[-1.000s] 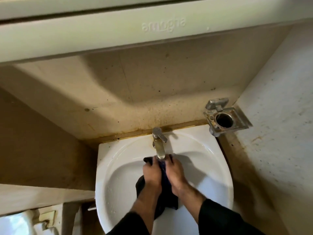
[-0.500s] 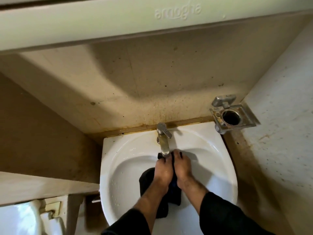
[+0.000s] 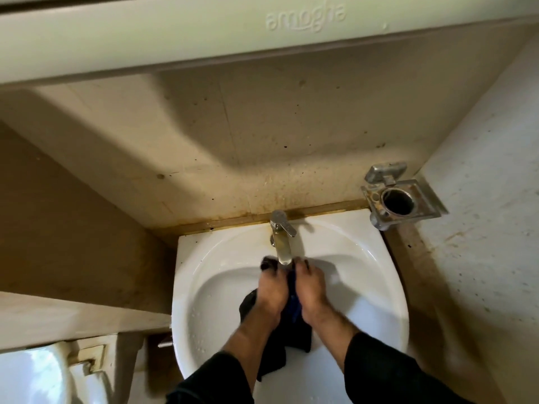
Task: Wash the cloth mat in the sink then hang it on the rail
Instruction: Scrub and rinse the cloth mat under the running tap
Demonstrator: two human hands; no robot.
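A dark cloth mat (image 3: pixel 294 339) hangs bunched inside the white sink (image 3: pixel 210 258), directly under the metal tap (image 3: pixel 281 237). My left hand (image 3: pixel 272 290) and my right hand (image 3: pixel 310 287) both grip the mat side by side just below the spout, fingers closed on the fabric. A dark corner of the mat sticks out left of the spout. The lower part of the mat drapes down between my forearms. No rail is in view.
A metal square holder (image 3: pixel 404 199) with a round hole is fixed to the wall at the sink's right back corner. A pale cabinet (image 3: pixel 262 30) overhangs above. A toilet tank (image 3: pixel 38 371) sits at the lower left, beside a ledge.
My hands have slid slightly apart and down along the mat under the tap, and a corner of the mat now shows left of the spout. The camera has shifted a little.
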